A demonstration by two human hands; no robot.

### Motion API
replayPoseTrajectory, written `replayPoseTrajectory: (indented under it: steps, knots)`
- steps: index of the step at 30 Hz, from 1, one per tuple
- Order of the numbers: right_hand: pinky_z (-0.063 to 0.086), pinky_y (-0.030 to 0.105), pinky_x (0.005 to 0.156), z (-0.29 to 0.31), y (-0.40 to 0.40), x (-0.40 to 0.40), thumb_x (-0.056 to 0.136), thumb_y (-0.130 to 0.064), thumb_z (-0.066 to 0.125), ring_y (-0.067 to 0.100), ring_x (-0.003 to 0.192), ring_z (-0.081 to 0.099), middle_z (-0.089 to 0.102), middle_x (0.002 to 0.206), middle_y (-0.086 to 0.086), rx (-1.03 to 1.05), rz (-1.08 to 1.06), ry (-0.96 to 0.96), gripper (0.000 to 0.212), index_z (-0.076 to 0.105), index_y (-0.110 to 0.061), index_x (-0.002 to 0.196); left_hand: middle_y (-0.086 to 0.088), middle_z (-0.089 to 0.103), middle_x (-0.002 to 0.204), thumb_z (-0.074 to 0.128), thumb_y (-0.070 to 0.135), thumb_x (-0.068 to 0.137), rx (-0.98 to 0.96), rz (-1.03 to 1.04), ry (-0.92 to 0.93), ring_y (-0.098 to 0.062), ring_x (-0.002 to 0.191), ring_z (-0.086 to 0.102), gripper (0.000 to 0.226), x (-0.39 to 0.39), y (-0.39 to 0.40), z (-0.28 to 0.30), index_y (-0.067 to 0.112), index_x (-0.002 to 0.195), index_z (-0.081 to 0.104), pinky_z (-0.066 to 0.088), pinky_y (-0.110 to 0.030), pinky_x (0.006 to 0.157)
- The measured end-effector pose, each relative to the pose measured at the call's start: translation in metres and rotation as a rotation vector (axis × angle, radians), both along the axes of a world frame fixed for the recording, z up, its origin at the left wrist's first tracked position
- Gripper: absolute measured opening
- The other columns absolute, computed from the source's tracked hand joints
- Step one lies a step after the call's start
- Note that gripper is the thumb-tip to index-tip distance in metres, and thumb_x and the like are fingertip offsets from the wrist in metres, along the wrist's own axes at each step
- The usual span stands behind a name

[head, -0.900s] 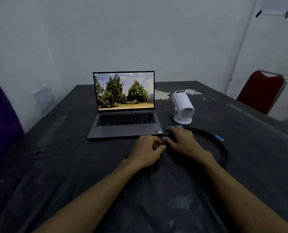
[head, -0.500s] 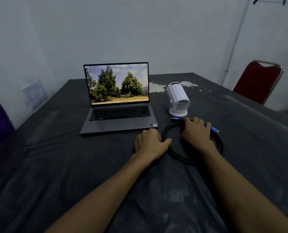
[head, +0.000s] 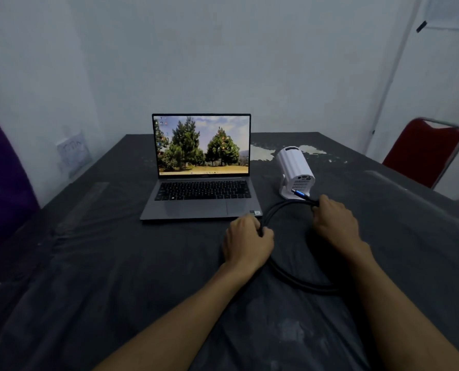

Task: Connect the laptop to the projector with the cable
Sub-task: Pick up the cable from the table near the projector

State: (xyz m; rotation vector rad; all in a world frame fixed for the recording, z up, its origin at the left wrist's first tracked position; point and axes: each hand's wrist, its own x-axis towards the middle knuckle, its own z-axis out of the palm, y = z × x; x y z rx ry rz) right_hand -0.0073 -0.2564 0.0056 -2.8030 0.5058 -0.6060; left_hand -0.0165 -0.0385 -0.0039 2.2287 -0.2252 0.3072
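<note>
Head view: your right hand (head: 334, 223) pinches the black cable's blue plug end (head: 300, 195); left hand (head: 247, 242) grips its coil.
Progress: nothing plugged into the white cylindrical projector (head: 295, 172) or grey open laptop (head: 201, 188) yet.

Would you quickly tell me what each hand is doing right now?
Left hand: closed on the black cable near the laptop's corner.
Right hand: closed on the cable just behind its blue plug, by the projector.

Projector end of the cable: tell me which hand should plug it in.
Right. The right hand already grips the cable behind its blue plug, beside the projector; the left hand holds the coil.
</note>
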Motion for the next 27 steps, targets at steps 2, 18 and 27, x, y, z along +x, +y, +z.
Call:
replayPoseTrajectory:
  steps: [2,18,27]
  knots:
    - [0.037,0.043,0.068,0.005,0.003,-0.002,0.102,-0.03,0.05,0.045,0.092,0.061,0.066,0.103,0.022,0.06,0.028,-0.087,0.022,0.048,-0.009,0.094,0.006,0.066,0.074,0.059,0.039,0.089,-0.078,-0.008,-0.015,-0.017,0.073,0.065,0.021,0.008,0.007,-0.003,0.023,0.076,0.058,0.059,-0.04,0.065]
    - [0.047,0.034,0.048,0.051,0.109,0.016,0.105,-0.024,0.056,0.018,0.049,0.052,0.055,0.056,-0.003,0.819,0.495,-0.339,0.026,0.061,-0.015,0.081,0.004,0.043,0.055,0.06,0.023,0.103,-0.7,-0.195,0.032,-0.011,0.045,0.035,0.026,0.074,0.143,0.062,0.002,0.096,0.074,0.031,-0.026,0.045]
    - [0.062,0.041,0.061,0.092,0.236,0.078,0.109,-0.019,0.047,0.03,0.065,0.071,0.068,0.084,0.021,0.965,0.836,-0.18,0.019,0.061,-0.011,0.12,0.014,0.036,0.046,0.064,0.028,0.1,-1.046,0.15,-0.007,-0.005,0.04,0.028,0.025,0.132,0.26,0.081,0.007,0.094,0.074,0.022,-0.019,0.037]
